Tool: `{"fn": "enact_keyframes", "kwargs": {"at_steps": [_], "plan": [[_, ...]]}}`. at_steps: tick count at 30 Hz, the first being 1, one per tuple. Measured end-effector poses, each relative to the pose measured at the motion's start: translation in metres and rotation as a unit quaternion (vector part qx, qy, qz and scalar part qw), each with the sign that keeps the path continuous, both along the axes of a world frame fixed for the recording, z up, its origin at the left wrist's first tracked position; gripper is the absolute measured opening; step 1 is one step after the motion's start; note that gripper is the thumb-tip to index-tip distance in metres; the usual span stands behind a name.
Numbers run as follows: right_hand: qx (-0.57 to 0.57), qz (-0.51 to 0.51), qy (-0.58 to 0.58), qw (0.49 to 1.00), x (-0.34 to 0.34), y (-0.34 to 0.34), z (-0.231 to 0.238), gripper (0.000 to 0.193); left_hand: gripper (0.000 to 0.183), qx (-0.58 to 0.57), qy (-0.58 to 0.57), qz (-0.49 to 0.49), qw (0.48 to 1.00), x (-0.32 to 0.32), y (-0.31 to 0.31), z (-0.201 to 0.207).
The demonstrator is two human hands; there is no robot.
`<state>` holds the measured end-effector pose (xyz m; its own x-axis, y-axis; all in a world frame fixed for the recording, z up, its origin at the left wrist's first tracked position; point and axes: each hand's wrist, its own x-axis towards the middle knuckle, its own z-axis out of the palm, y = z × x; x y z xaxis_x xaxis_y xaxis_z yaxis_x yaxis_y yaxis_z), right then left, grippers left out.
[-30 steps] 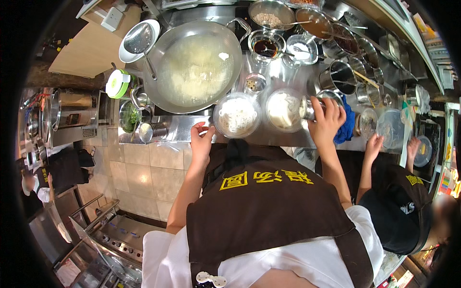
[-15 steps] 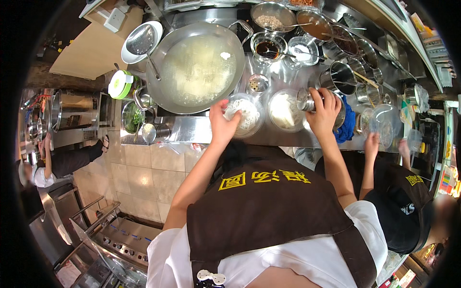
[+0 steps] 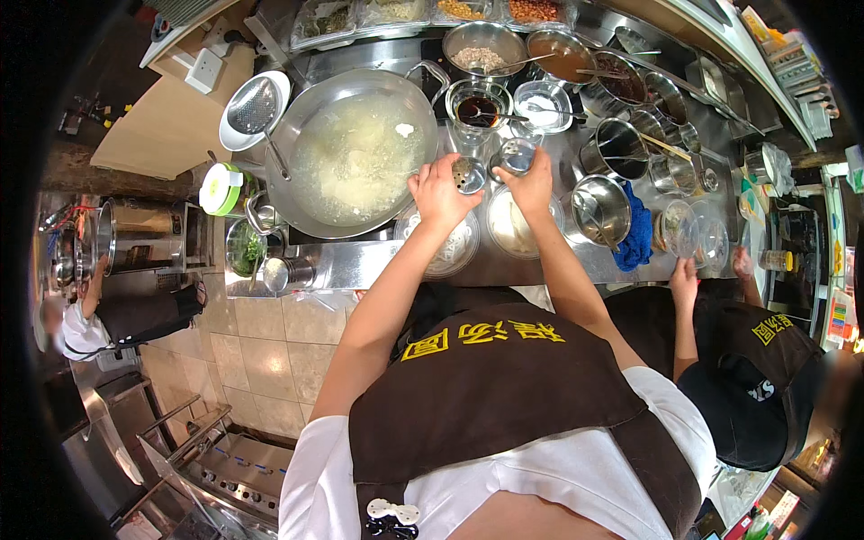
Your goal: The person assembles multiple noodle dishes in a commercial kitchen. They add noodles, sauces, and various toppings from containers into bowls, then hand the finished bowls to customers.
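Observation:
My left hand has its fingers closed round a metal shaker with a perforated top. Close beside it, my right hand grips a second small metal shaker, whose top I cannot make out clearly. Under my left wrist stands a clear round bowl with white noodle-like strands, partly covered by the arm. Below my right hand is another clear bowl with pale, whitish contents. A steel bowl sits to the right of my right forearm.
A wide pan of cloudy liquid stands at left, with a skimmer on a white dish behind it. Sauce and ingredient bowls line the back. A blue cloth lies at right, where a co-worker's hand holds a clear container.
My left hand has left the noodle bowl and taken hold of the perforated shaker. My right hand has carried its shaker left, beside that one. The view has shifted slightly.

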<state>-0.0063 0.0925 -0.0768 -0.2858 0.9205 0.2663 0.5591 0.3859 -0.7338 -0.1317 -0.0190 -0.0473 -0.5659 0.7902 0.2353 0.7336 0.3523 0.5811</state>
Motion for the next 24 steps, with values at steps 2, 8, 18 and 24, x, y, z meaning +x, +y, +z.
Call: {"fn": "enact_keyframes", "kwargs": {"at_steps": [2, 8, 18, 24], "plan": [[-0.024, 0.035, -0.063, 0.997, 0.005, -0.007, 0.011, 0.087, 0.068, 0.041, 0.001, -0.011, 0.999, -0.001, -0.007, 0.01], [0.032, 0.3, -0.018, 0.953, 0.029, -0.029, 0.083, 0.075, 0.093, 0.158, -0.161, -0.217, 0.95, 0.02, -0.017, 0.062], [0.309, 0.137, -0.352, 0.873, 0.101, -0.019, 0.097, 0.047, 0.061, -0.154, -0.842, 0.021, 0.517, 0.087, -0.059, -0.023], [0.332, 0.074, -0.303, 0.89, 0.099, -0.028, 0.101, 0.047, 0.031, -0.001, -0.856, 0.135, 0.499, 0.118, -0.039, -0.096]]}}
